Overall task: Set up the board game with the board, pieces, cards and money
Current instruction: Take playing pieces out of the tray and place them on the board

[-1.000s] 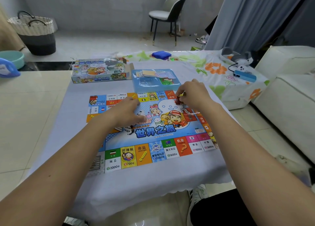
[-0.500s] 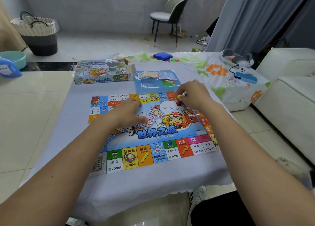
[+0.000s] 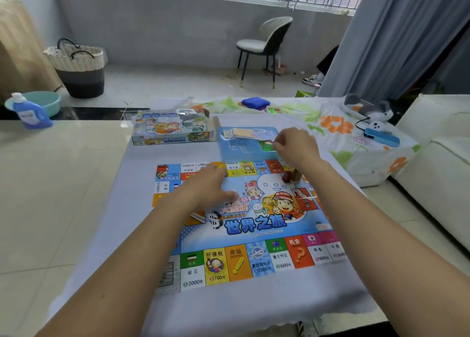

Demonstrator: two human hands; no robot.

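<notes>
The colourful game board lies flat on the white-clothed table. My left hand rests on the board's upper left part with relaxed fingers. Two small pieces, one red and one brownish, stand near the board's top right corner. Behind the board sits a blue plastic tray holding a stack of cards and a green item. My right hand hovers over the tray's right side, fingers curled downward; whether it pinches anything is hidden. The game box lies at the back left.
A floral cloth covers the surface to the right, with a blue pouch, a blue device and a plush toy. A white sofa is at the right. A chair, basket, basin and detergent bottle stand on the floor beyond.
My right hand has left the small pieces at the board's top right corner and moved back to the blue tray. My left hand stays on the board.
</notes>
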